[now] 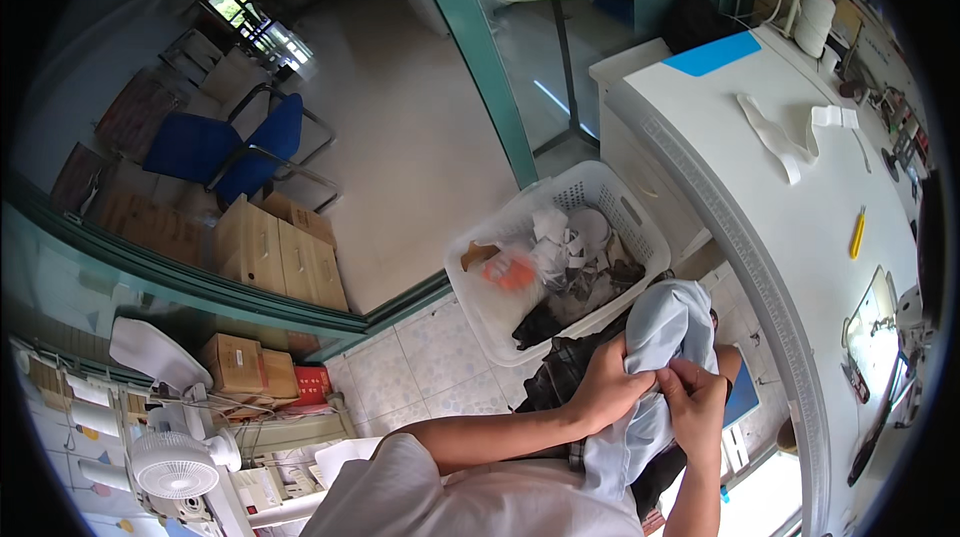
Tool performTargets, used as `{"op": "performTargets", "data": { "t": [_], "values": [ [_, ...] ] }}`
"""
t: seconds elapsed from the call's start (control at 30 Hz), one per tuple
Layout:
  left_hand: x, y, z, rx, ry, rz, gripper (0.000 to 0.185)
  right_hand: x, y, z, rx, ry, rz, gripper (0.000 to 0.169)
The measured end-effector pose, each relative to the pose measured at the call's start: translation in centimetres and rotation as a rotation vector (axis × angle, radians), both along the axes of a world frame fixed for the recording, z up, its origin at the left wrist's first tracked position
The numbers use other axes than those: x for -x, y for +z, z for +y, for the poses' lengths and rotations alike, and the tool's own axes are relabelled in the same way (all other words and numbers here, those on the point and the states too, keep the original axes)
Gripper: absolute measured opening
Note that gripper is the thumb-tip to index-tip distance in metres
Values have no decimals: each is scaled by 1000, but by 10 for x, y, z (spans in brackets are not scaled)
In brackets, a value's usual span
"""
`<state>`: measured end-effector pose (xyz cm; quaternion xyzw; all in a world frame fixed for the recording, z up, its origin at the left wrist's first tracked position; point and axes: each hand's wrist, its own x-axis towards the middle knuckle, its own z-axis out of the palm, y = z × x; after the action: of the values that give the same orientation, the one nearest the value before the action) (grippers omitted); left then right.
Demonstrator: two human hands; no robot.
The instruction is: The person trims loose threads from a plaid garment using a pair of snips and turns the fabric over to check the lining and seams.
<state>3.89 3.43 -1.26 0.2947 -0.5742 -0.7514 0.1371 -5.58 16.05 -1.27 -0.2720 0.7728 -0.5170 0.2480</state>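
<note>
A piece of light blue cloth, perhaps a garment, is bunched over my lap. My left hand grips it from the left, with the thumb pressed near its middle. On the other side, the thumb and fingers of my right hand pinch a fold of the same cloth. The two thumbs almost meet. Whatever lies between the fingertips is too small to make out. Under the cloth, dark checked fabric covers my lap.
Past my knees stands a white plastic basket of scraps. To the right, a white worktable carries a white elastic strip, a yellow cutter and a lit sewing machine. A small white fan is at the lower left, near cardboard boxes.
</note>
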Motion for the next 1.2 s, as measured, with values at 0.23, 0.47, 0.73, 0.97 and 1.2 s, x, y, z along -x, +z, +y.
{"op": "performTargets", "data": {
  "t": [0.23,0.47,0.73,0.97,1.2],
  "values": [
    [-7,-8,-5,281,23,68,44,-4,11,-14,-64,5,157,11],
    [-12,6,-16,369,68,-42,50,-7,9,-17,-75,-89,237,12],
    [-7,-1,-2,356,17,72,53,3,-6,-18,14,14,125,19],
    [-10,2,-5,503,17,78,40,-3,5,-28,-37,-44,195,20],
    [-18,15,-1,713,-94,123,33,-2,-9,-30,310,-64,-136,31]
  ]
}}
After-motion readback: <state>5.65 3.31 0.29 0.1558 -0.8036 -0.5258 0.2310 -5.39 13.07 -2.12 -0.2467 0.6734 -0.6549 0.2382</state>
